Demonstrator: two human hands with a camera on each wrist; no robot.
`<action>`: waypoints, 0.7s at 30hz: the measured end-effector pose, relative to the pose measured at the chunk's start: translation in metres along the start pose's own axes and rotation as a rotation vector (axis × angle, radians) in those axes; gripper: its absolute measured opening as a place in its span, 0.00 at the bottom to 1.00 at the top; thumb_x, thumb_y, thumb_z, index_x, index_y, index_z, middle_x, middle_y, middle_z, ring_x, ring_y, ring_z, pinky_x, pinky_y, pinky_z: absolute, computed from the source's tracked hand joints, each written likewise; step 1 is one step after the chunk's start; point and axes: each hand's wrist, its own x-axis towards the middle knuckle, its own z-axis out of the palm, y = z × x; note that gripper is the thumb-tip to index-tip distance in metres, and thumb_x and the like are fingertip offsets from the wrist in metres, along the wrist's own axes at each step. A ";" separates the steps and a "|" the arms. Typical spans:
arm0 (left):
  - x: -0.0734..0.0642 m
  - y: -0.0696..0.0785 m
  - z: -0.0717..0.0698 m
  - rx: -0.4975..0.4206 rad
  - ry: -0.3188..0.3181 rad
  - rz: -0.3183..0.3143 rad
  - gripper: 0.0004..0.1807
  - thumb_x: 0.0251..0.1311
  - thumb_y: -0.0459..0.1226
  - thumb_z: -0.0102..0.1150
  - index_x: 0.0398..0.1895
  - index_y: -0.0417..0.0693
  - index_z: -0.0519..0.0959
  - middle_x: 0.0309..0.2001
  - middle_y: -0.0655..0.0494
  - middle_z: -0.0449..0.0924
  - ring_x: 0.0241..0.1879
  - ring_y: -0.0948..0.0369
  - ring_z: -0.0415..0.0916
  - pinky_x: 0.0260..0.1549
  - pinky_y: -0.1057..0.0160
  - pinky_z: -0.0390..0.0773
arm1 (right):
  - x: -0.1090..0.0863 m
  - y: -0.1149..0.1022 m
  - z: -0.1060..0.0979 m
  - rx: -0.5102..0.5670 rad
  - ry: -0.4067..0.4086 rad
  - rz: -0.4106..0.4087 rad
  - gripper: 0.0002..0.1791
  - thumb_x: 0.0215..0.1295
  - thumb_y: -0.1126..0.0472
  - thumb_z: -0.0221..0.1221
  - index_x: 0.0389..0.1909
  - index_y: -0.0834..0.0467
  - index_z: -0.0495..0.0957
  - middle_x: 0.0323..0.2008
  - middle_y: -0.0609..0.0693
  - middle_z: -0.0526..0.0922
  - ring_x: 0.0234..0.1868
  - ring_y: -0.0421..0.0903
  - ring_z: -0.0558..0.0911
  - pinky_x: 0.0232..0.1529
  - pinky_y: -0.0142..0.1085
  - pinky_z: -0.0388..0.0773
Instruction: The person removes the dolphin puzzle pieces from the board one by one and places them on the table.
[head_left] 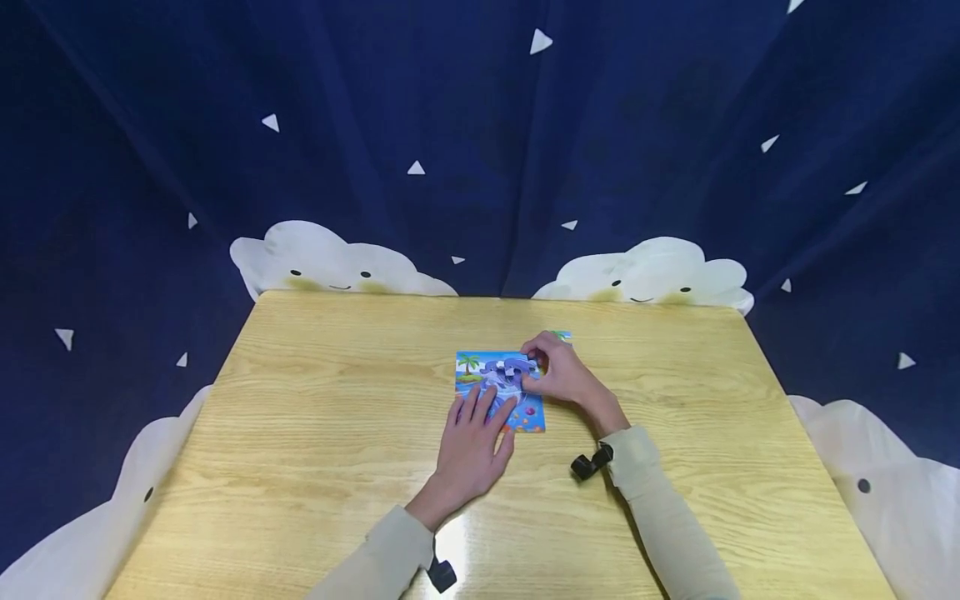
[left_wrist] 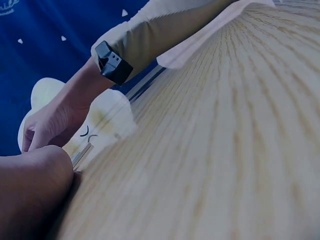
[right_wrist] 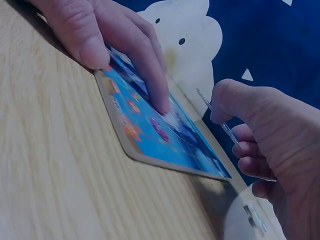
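A jigsaw puzzle [head_left: 532, 419] with a bright sea picture of dolphins, a palm tree and orange shapes lies flat on the table. My left hand [head_left: 472, 450] rests on its lower left part, fingers spread and fairly straight. In the right wrist view, the left thumb [right_wrist: 95, 52] lies at the puzzle's near edge. My right hand [head_left: 564, 375] is over the puzzle's upper right, pinching a thin puzzle piece [right_wrist: 203, 97] between thumb and fingers. That piece appears edge-on and raised off the picture. The left wrist view hides most of the puzzle behind the left hand.
Just behind the right hand, another small picture part [head_left: 561, 335] with green leaves lies on the table, partly hidden. The wooden table [head_left: 322, 442] reaches back to a dark blue curtain [head_left: 480, 125] with white triangles and clouds. Each wrist wears a small black camera [head_left: 585, 465].
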 end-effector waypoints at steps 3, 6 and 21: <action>0.001 0.001 0.000 -0.007 0.024 0.006 0.29 0.77 0.53 0.41 0.78 0.64 0.69 0.77 0.49 0.63 0.79 0.43 0.53 0.74 0.40 0.55 | -0.003 0.002 -0.007 0.000 0.014 -0.002 0.20 0.50 0.61 0.73 0.46 0.60 0.83 0.34 0.51 0.79 0.32 0.43 0.74 0.33 0.34 0.73; 0.001 0.001 0.000 -0.017 0.043 0.011 0.28 0.77 0.52 0.42 0.77 0.64 0.70 0.77 0.48 0.64 0.79 0.43 0.55 0.73 0.40 0.56 | -0.006 0.005 -0.014 0.001 0.027 0.008 0.20 0.50 0.62 0.72 0.46 0.60 0.83 0.34 0.52 0.78 0.32 0.45 0.74 0.33 0.34 0.73; 0.000 0.000 -0.001 -0.034 0.011 0.006 0.29 0.78 0.53 0.40 0.78 0.65 0.68 0.78 0.49 0.62 0.79 0.43 0.53 0.74 0.39 0.53 | -0.025 0.028 -0.045 -0.019 0.093 0.084 0.22 0.48 0.65 0.71 0.47 0.61 0.83 0.36 0.53 0.79 0.35 0.47 0.76 0.36 0.34 0.75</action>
